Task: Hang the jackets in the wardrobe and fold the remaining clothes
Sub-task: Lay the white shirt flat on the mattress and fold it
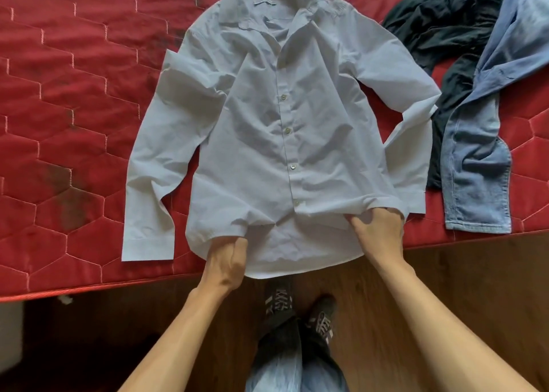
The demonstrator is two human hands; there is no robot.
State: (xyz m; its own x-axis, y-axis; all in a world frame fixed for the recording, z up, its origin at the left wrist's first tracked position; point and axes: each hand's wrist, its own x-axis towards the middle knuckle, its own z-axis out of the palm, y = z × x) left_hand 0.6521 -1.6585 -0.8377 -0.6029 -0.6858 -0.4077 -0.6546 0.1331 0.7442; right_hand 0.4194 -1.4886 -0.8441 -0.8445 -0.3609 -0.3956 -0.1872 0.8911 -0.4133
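The shirt (285, 136) lies face up and buttoned on the mattress (59, 109), its hem overhanging the near edge. The left hand (227, 262) and right hand (377, 232) each grip bunched hem fabric with curled fingers, apparently tensioning the body flat before folding. The next move probably requires folding each sleeve inward across the front.

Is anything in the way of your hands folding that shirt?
No, nothing visible. The left hand and right hand grip the shirt at its hem. Nothing lies on it; the jeans and black cloth sit off to its side.
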